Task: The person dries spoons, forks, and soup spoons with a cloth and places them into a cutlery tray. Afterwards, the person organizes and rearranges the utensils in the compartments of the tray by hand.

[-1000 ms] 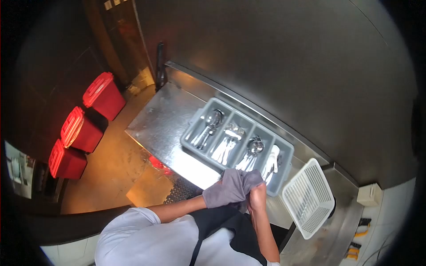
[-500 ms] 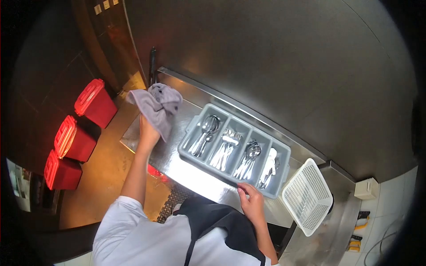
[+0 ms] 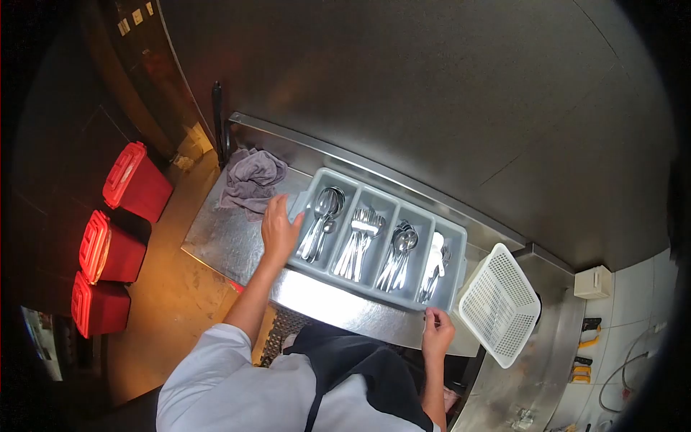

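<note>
A grey cutlery tray (image 3: 380,294) with four long compartments lies on the steel counter. From left to right it holds large spoons (image 3: 324,216), forks (image 3: 356,241), smaller spoons (image 3: 399,252), and white-and-silver utensils (image 3: 434,266) that I cannot fully make out. My left hand (image 3: 281,232) is at the tray's left end, fingers stretched and apart, holding nothing. At the front right corner, my right hand (image 3: 437,335) has its fingers curled and pressed at the rim. A crumpled purple-grey cloth (image 3: 253,176) lies on the counter just beyond my left hand.
A white perforated basket (image 3: 502,306) stands right of the tray. The steel counter (image 3: 219,241) has a raised back edge against a dark wall. Several red lidded bins (image 3: 115,252) stand at the left. Yellow-handled tools (image 3: 581,373) hang on the tiled wall at the right.
My left hand has let go of the cloth, which now lies on the counter, and has moved down and right to the tray's left end. My right hand has slid right along the tray's front edge.
</note>
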{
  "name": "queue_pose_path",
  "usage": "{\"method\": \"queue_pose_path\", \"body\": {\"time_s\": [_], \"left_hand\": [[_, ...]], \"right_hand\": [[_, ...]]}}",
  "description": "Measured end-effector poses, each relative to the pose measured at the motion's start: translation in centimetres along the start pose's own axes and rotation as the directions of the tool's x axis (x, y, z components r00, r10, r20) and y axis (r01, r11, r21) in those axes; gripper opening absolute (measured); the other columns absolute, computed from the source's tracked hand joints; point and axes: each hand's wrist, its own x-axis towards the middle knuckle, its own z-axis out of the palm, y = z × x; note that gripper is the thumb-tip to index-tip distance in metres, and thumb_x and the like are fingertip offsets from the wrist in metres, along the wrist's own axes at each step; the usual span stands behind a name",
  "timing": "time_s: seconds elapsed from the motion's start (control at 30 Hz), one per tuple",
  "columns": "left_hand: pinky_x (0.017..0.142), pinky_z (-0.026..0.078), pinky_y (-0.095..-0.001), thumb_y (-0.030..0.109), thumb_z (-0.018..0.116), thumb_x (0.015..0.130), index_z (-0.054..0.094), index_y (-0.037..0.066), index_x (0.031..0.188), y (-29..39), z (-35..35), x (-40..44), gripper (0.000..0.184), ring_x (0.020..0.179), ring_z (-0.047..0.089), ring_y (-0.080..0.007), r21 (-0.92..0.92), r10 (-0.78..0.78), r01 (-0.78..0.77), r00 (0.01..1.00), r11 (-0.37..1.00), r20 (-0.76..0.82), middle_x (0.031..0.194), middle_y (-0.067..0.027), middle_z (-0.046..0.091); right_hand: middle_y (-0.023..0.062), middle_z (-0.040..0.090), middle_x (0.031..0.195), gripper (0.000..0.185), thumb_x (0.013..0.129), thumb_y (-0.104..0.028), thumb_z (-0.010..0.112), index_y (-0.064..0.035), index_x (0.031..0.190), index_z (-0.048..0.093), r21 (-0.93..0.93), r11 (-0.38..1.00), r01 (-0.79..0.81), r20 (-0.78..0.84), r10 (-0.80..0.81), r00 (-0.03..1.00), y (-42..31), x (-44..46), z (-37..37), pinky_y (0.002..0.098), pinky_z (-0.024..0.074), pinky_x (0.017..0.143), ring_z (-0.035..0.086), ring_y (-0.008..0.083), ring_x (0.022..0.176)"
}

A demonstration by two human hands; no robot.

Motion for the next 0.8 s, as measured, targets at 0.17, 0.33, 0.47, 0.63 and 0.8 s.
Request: {"method": "queue_pose_path", "body": {"time_s": [0.17, 0.33, 0.47, 0.63, 0.8], "left_hand": [[0.070, 0.053, -0.0466, 0.013, 0.070, 0.084, 0.067, -0.001, 0.087, 8.8, 3.1, -5.1, 0.014, 0.080, 0.065, -0.0418, -0.348, 0.205, -0.110, 0.946, 0.931, 0.251, 0.086, -0.0200, 0.066], [0.063, 0.058, -0.0322, 0.010, 0.066, 0.082, 0.065, 0.006, 0.092, 10.7, 11.0, -7.9, 0.011, 0.078, 0.070, -0.0273, 0.206, 0.216, -0.327, 0.878, 0.922, 0.428, 0.088, -0.0171, 0.067], [0.062, 0.058, -0.0309, 0.009, 0.064, 0.082, 0.062, 0.007, 0.096, 11.2, 12.4, -6.4, 0.014, 0.078, 0.069, -0.0249, 0.310, 0.122, -0.273, 0.895, 0.911, 0.429, 0.090, -0.0148, 0.066], [0.065, 0.058, -0.0403, 0.005, 0.066, 0.077, 0.057, 0.001, 0.096, 11.3, 12.8, -6.6, 0.021, 0.078, 0.069, -0.0349, 0.228, 0.125, -0.223, 0.918, 0.948, 0.377, 0.087, -0.0217, 0.064], [0.063, 0.058, -0.0417, 0.001, 0.065, 0.076, 0.056, 0.000, 0.098, 11.7, 12.7, -6.9, 0.023, 0.079, 0.069, -0.0346, 0.208, 0.102, -0.163, 0.955, 0.964, 0.278, 0.085, -0.0210, 0.064]], "right_hand": [[0.0141, 0.070, 0.084, 0.013, 0.092, -0.010, 0.066, 0.0020, 0.092, 0.071, 0.022, 0.997, 0.080, 0.091, -0.082, 0.993, -1.7, -0.8, 1.8, 0.0316, 0.0525, 0.064, 0.067, 0.0223, 0.069], [0.0134, 0.070, 0.080, 0.014, 0.091, -0.010, 0.067, 0.0028, 0.093, 0.071, -0.013, 0.992, 0.128, 0.126, -0.126, 0.984, -3.1, -2.3, 1.1, 0.0298, 0.0515, 0.063, 0.066, 0.0195, 0.067], [0.0124, 0.070, 0.080, 0.013, 0.091, -0.010, 0.067, 0.0025, 0.092, 0.072, 0.004, 0.992, 0.127, 0.134, -0.127, 0.983, -0.1, -3.6, 0.6, 0.0300, 0.0512, 0.063, 0.067, 0.0189, 0.066], [0.0157, 0.070, 0.085, 0.012, 0.090, -0.011, 0.066, -0.0007, 0.091, 0.072, 0.054, 0.997, 0.047, 0.205, -0.057, 0.977, 1.6, -4.0, 0.1, 0.0364, 0.0531, 0.067, 0.069, 0.0280, 0.071], [0.0127, 0.069, 0.079, 0.012, 0.091, -0.010, 0.067, 0.0017, 0.093, 0.072, 0.074, 0.988, 0.137, 0.208, -0.150, 0.966, 1.7, -2.3, -0.6, 0.0299, 0.0504, 0.061, 0.065, 0.0179, 0.065]]}}
